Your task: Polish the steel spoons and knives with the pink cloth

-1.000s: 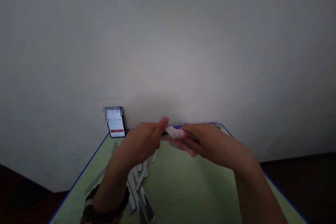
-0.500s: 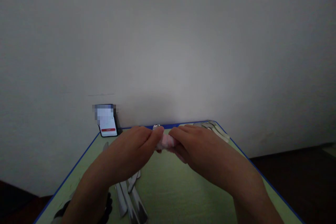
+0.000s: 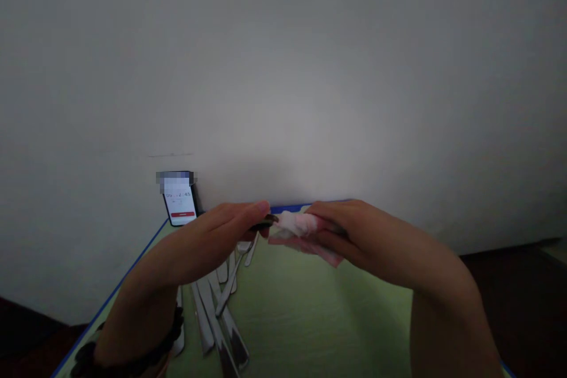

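Filling most of our view, a plain grey wall [image 3: 283, 71] rises behind the table [image 3: 301, 319], whose green top is trimmed in blue; dark floor [image 3: 500, 289] shows at the right. The light is dim, so we could easily miss a poor hold. Our right hand [image 3: 349, 224] is curled closed over a bunched pink-and-white cloth [image 3: 299, 223], and our left hand [image 3: 234, 221], thumb uppermost, is closed on a slim shiny piece [image 3: 267, 221]. A low swing of our left arm could catch the phone [image 3: 181, 201], which stands tilted at the back left corner, and topple it. The cloth's loose lower fold could snag or pull free if our right fingers slacken. Below our left arm, flat metal utensils [image 3: 234, 336] lie crossed, and a dropped piece could knock them askew. The slim piece, held above the table between our hands, meets the cloth; its far end is hidden. Smooth metal under a light pinch could twist or slide out.
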`<state>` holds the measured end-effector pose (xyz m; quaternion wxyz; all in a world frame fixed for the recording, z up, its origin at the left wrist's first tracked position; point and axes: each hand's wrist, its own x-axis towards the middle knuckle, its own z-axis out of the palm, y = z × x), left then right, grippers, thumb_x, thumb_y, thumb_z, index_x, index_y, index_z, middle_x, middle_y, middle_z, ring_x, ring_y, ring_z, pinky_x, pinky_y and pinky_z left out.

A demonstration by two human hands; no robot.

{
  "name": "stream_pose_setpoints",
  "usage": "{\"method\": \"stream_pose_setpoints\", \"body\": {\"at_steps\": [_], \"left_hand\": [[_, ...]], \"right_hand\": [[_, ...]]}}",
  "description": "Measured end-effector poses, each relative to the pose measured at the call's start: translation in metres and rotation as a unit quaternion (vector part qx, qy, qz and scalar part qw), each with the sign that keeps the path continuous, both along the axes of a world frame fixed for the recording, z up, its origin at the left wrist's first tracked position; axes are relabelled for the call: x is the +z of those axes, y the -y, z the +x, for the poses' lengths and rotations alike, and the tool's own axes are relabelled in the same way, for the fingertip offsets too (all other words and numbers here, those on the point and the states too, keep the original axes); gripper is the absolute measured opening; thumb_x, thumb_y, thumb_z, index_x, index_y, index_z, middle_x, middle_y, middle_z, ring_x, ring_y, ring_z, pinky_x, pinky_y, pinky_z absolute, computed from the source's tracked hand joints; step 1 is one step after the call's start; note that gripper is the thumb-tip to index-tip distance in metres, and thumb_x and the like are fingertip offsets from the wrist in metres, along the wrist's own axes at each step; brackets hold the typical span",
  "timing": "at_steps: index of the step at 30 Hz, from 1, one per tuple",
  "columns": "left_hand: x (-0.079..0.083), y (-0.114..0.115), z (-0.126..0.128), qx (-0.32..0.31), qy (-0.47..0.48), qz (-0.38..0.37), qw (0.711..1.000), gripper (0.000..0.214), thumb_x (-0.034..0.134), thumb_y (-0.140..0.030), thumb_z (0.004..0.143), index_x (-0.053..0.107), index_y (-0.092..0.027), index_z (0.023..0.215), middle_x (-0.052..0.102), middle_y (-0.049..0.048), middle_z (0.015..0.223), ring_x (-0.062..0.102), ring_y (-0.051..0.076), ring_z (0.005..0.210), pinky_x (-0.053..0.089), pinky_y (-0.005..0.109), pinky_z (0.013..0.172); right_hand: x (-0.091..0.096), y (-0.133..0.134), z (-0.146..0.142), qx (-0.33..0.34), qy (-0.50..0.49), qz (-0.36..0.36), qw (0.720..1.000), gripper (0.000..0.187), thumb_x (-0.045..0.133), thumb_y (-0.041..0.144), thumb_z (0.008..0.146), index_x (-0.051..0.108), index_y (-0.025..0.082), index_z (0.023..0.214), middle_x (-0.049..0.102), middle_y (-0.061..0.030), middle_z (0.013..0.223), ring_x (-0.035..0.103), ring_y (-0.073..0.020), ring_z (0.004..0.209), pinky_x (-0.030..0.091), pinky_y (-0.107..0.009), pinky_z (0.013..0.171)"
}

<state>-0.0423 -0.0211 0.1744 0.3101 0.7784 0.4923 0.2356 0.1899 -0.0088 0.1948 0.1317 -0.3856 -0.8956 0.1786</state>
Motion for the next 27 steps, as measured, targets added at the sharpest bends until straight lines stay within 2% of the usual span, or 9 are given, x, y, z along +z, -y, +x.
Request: {"method": "stream_pose_setpoints", "body": {"at_steps": [4,8,14,19,23,27], "left_hand": [[0.002,-0.001,-0.006,-0.016,0.006,0.012,1.0,0.043,0.028,-0.047,0.091,0.059,-0.021,0.076,0.06,0.0001,0.074,0.05,0.013,0.063,0.039,0.02,0.057],[0.006,0.003,0.0,-0.01,-0.018,0.022,1.0,0.04,0.032,-0.046,0.09,0.057,-0.019,0.075,0.055,-0.0026,0.065,0.046,0.011,0.056,0.037,0.02,0.053],[0.003,0.003,0.028,0.016,-0.088,0.08,0.993,0.04,0.031,-0.044,0.09,0.051,-0.019,0.065,0.052,-0.0031,0.058,0.047,0.012,0.055,0.032,0.023,0.053],[0.0,0.004,0.043,0.012,-0.109,0.098,0.989,0.035,0.036,-0.04,0.089,0.056,-0.019,0.071,0.058,-0.0016,0.063,0.048,0.012,0.057,0.031,0.023,0.053],[0.001,0.003,0.038,0.006,-0.097,0.104,0.99,0.033,0.036,-0.04,0.089,0.056,-0.019,0.073,0.058,-0.0022,0.064,0.049,0.012,0.057,0.03,0.023,0.053],[0.0,-0.002,0.018,0.008,-0.054,0.096,0.994,0.039,0.035,-0.046,0.088,0.05,-0.019,0.065,0.047,-0.0041,0.057,0.043,0.011,0.053,0.03,0.021,0.049]], "right_hand": [[0.0,-0.009,0.017,0.03,-0.018,-0.052,0.998,0.023,0.048,0.036,0.087,0.063,0.018,0.081,0.06,-0.001,0.066,0.048,-0.0113,0.056,0.031,-0.023,0.052],[-0.003,-0.015,0.024,0.04,-0.012,-0.066,0.997,0.026,0.05,0.039,0.085,0.063,0.017,0.082,0.058,-0.0006,0.065,0.047,-0.011,0.056,0.03,-0.022,0.049],[-0.006,-0.017,0.011,0.073,0.0,-0.074,0.995,0.027,0.045,0.037,0.089,0.058,0.016,0.078,0.057,0.0,0.065,0.045,-0.0096,0.055,0.03,-0.022,0.05],[-0.006,-0.016,0.002,0.092,-0.017,-0.067,0.993,0.026,0.041,0.034,0.091,0.056,0.016,0.08,0.058,-0.0002,0.07,0.046,-0.0093,0.058,0.032,-0.022,0.054],[-0.008,-0.018,0.004,0.094,-0.029,-0.069,0.993,0.028,0.042,0.037,0.091,0.057,0.016,0.081,0.057,0.0005,0.066,0.046,-0.0092,0.057,0.031,-0.021,0.053],[-0.011,-0.021,0.011,0.08,-0.033,-0.067,0.994,0.031,0.041,0.041,0.09,0.057,0.015,0.084,0.056,0.0005,0.067,0.045,-0.009,0.057,0.031,-0.021,0.051]]}}
